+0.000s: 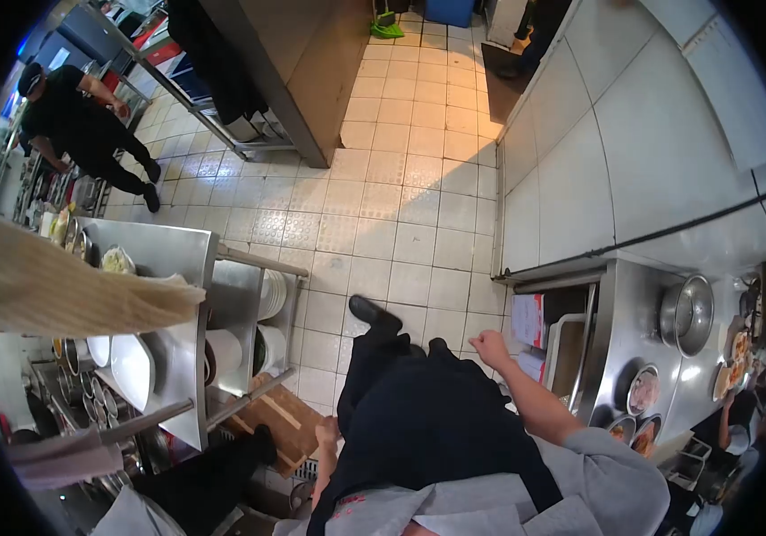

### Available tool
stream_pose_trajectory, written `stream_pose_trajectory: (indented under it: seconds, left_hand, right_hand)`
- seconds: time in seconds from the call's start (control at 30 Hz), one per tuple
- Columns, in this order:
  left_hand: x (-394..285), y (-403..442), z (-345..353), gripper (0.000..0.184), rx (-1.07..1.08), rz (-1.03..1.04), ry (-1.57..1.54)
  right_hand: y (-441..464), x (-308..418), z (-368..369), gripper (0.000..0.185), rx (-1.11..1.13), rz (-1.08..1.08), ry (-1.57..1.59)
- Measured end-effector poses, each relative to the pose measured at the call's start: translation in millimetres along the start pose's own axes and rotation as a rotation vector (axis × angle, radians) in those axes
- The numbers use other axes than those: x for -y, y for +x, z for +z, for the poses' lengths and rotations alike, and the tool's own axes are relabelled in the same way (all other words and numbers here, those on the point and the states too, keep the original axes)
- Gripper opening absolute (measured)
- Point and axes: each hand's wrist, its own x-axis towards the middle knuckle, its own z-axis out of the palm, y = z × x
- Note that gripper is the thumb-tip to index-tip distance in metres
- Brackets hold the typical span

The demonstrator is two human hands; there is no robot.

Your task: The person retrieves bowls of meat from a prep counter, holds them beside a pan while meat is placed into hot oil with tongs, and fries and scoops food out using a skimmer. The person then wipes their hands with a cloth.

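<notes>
My right hand (pixel 490 350) hangs in front of me, closed in a loose fist with nothing showing in it. The counter on the right, with its open lower compartment (pixel 570 344), is the nearest thing to it. Down at my other side, my left hand (pixel 326 434) is curled closed, small in view, and no object shows in it. Close by lies a brown cardboard piece (pixel 280 424). Below me are my dark apron (pixel 427 429) and one black shoe (pixel 374 313) on the tiled floor.
A steel shelf unit (pixel 182 241) with plates and bowls stands on the left. To the right, a steel counter (pixel 615 348) bears a metal bowl (pixel 688 314) and food dishes. A person in black (pixel 88 125) stands far left. The tiled floor (pixel 410 179) runs ahead.
</notes>
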Motion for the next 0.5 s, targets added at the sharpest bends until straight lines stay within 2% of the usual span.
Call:
stream_pose_trajectory:
  seconds: [0.03, 0.1, 0.13, 0.2, 0.23, 0.3, 0.37, 0.47, 0.5]
  left_hand:
    - [34.5, 41.6, 16.5, 0.044, -0.150, -0.213, -0.488]
    - [-39.7, 24.5, -18.8, 0.061, -0.392, -0.090, -0.193]
    - [-115.8, -6.6, -55.7, 0.065, -0.604, -0.001, 0.127]
    - [-147.9, 10.4, -87.0, 0.073, -1.107, 0.169, 0.251]
    - [-120.2, 51.7, -98.0, 0.076, -1.401, 0.247, 0.041]
    - [-158.2, 53.6, -159.4, 0.078, -1.608, 0.199, 0.060]
    - [-199.9, 51.1, -207.1, 0.078, -1.654, 0.118, -0.159]
    - [-271.7, 32.1, -256.4, 0.077, -1.671, 0.317, -0.501]
    - [-278.7, 36.2, -265.2, 0.076, -1.662, 0.380, -0.555]
  right_hand:
    - [7.5, 13.2, -3.7, 0.040, 0.056, 0.004, -0.004]
    - [28.4, 24.5, -1.6, 0.044, 0.017, -0.005, -0.011]
    - [38.4, 33.4, -2.0, 0.046, -0.003, -0.010, -0.014]
    - [55.8, 48.5, -15.1, 0.048, 0.002, 0.089, -0.009]
    - [65.9, 46.5, -17.3, 0.047, 0.003, 0.108, -0.028]
    - [87.4, 54.1, -28.2, 0.046, -0.003, 0.115, -0.085]
    - [116.0, 73.3, -44.6, 0.044, -0.028, 0.092, -0.149]
    - [175.9, 81.4, -43.3, 0.044, -0.089, 0.044, -0.165]
    - [196.0, 93.7, -46.4, 0.032, -0.070, 0.005, -0.215]
